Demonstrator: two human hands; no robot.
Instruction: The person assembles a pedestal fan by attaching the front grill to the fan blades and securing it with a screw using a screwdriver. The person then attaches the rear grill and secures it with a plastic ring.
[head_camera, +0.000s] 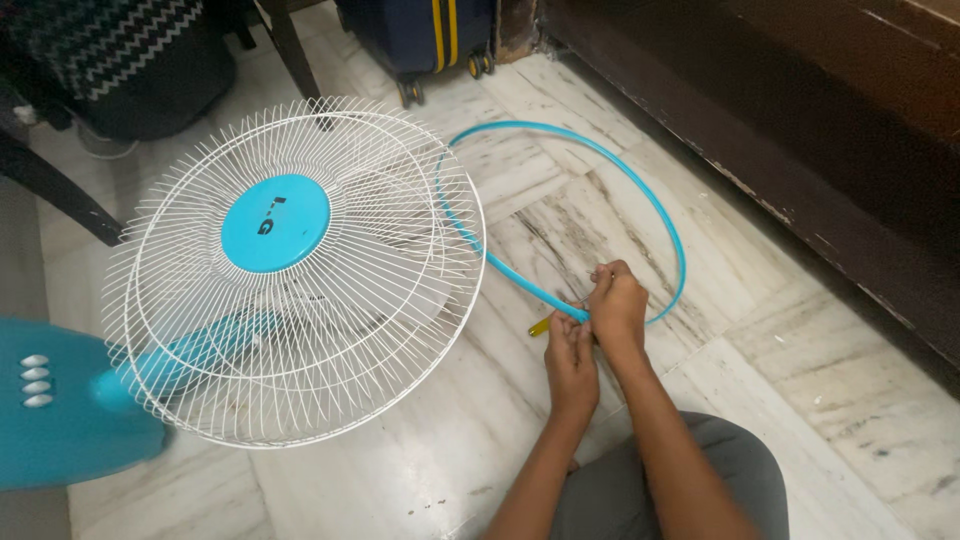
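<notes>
A thin blue plastic rim ring (640, 185) lies as a big loop on the marble floor. My right hand (617, 305) pinches the ring where its ends meet. My left hand (570, 355) grips a small yellow-handled tool (540, 326), probably a screwdriver, against that same spot. Left of my hands stands a white wire fan guard (300, 270) with a round blue centre cap (274, 222). White blades show behind the wires.
The fan's blue base (50, 405) with several white buttons lies at the far left. A dark wooden furniture edge (800, 150) runs along the right. A blue wheeled suitcase (430, 40) and dark chair legs (295, 50) stand at the back. My grey-trousered knee (640, 490) is at the bottom.
</notes>
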